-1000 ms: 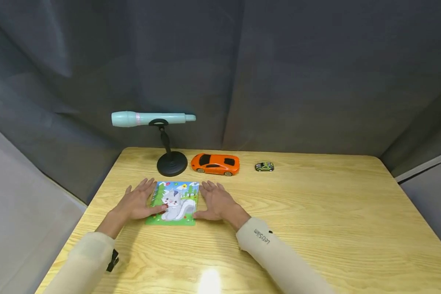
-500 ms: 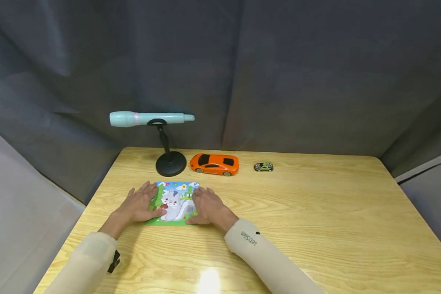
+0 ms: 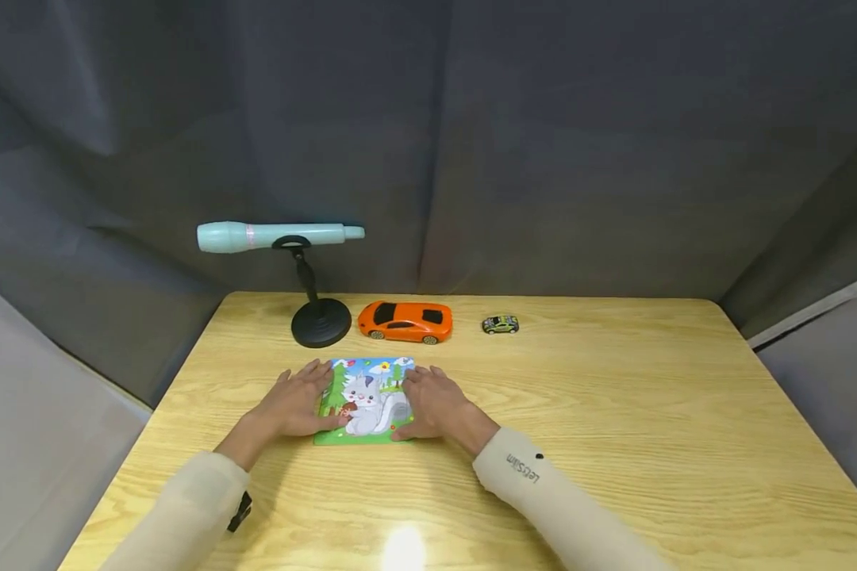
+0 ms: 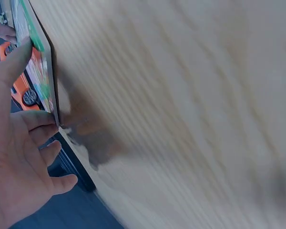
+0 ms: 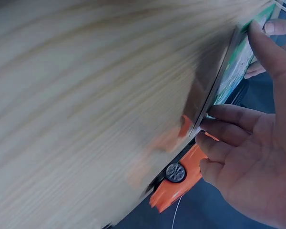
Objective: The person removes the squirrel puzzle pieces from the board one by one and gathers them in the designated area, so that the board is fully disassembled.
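A flat square board with a cartoon squirrel picture [image 3: 367, 406] lies on the wooden table between both hands. My left hand [image 3: 298, 402] rests along its left side, thumb over the picture and the index fingertip right at the edge. Along the opposite side, my right hand [image 3: 437, 403] has its thumb on the near corner and its fingertips by the far part of the edge. Both wrist views show the fingers long and loosely extended, with the board's thin side [image 4: 51, 71] close over the tabletop.
Behind the board stand a pale blue microphone [image 3: 286, 235] on a black stand [image 3: 321, 322], an orange toy car [image 3: 405, 322] and a small green-and-black toy car [image 3: 501, 323]. Dark cloth [image 3: 578, 159] hangs beyond the table's back edge.
The squirrel board has slid to the right across the table with both hands at its sides. My right hand first came in against the board's edge. The view has also shifted slightly.
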`<action>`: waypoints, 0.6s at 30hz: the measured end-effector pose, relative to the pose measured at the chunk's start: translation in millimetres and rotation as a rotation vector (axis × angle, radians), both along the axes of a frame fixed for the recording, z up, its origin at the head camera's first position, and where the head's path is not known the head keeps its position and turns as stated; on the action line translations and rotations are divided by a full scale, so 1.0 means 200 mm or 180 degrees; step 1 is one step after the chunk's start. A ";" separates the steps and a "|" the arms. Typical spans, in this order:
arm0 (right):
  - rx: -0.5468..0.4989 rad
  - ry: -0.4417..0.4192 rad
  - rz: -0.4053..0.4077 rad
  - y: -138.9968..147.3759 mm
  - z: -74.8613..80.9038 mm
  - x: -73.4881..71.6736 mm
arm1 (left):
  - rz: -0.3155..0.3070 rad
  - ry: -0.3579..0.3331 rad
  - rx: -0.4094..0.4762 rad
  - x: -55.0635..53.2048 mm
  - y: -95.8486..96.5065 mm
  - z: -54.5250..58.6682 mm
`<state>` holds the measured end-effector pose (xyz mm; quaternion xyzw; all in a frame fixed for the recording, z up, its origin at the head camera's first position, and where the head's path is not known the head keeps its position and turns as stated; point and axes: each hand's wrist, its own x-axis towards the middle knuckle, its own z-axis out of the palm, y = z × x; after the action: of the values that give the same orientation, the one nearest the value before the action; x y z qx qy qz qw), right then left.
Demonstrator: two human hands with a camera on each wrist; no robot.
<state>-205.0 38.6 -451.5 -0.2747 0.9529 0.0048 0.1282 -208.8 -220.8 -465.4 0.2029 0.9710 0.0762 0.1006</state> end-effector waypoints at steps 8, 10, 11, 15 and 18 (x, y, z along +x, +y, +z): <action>-0.0068 0.0062 -0.0050 0.18 0.00 0.03 | -0.0147 -0.0030 -0.0176 -0.01 0.20 0.02; -0.0104 0.0058 -0.0062 0.23 0.00 0.03 | -0.0147 -0.0009 -0.0241 -0.01 0.25 0.03; -0.0131 0.0050 -0.0066 0.25 0.00 0.04 | -0.0143 0.0000 -0.0269 -0.01 0.27 0.03; -0.0241 0.0011 -0.0114 0.35 0.00 0.04 | -0.0127 -0.0025 -0.0351 -0.01 0.38 0.03; -0.0299 0.0017 -0.0141 0.41 0.01 0.05 | -0.0125 -0.0053 -0.0402 -0.01 0.45 0.04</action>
<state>-195.0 121.2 -450.3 -0.2592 0.9583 -0.0420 0.1127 -210.0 -130.5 -458.1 0.2144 0.9689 0.0144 0.1227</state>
